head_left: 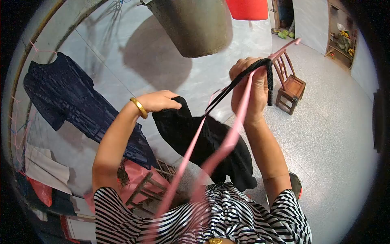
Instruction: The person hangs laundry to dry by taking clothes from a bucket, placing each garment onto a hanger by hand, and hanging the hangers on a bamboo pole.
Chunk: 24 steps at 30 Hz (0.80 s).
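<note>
My left hand, with a gold bangle at the wrist, pinches the edge of a black garment that hangs down in front of my striped top. My right hand is raised and closed around the upper part of a pink clothes hanger, whose hook points up to the right. A black cord runs from the garment and loops over the hanger at my right hand. The hanger's lower part is blurred by motion and crosses in front of the garment. Which kind of garment it is, I cannot tell.
A dark blue patterned dress hangs from a rail at the left. Ahead, a large grey bucket and a red bucket hang or stand high. A small wooden chair stands at the right; a wooden rack is below left.
</note>
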Each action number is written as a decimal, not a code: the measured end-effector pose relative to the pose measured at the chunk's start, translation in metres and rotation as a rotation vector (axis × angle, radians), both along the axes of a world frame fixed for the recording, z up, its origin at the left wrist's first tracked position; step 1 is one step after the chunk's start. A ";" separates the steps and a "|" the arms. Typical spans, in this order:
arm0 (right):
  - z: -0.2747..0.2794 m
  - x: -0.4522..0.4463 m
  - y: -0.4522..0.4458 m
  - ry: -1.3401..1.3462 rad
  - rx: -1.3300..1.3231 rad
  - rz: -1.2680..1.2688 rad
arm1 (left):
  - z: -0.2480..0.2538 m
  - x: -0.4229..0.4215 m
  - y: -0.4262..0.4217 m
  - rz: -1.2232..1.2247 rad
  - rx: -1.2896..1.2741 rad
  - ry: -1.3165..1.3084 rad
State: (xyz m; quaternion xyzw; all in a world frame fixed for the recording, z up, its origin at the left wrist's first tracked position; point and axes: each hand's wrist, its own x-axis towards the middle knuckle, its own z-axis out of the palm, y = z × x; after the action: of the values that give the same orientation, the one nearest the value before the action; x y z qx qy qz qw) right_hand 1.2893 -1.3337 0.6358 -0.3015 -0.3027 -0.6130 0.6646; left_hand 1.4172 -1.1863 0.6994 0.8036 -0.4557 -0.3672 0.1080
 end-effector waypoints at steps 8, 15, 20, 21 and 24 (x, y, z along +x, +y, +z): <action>-0.037 0.007 0.033 0.240 0.283 0.215 | -0.020 0.019 0.002 0.053 -0.424 0.003; -0.054 0.026 0.016 0.335 -0.007 -0.089 | 0.000 0.006 0.009 0.055 -0.585 0.075; -0.086 0.036 0.002 0.485 0.038 -0.154 | 0.023 -0.002 0.018 0.106 -0.621 0.148; -0.097 0.038 -0.003 0.573 -0.008 -0.243 | 0.026 0.000 0.019 0.079 -0.642 0.108; -0.101 0.037 -0.006 0.600 -0.048 -0.292 | 0.033 0.012 0.027 0.081 -0.627 0.045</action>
State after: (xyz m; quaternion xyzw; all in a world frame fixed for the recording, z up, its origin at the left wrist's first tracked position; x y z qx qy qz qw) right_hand 1.3266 -1.3397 0.5344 -0.5243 -0.0615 -0.5782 0.6222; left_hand 1.4294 -1.1592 0.7326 0.7404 -0.5117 -0.2220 0.3752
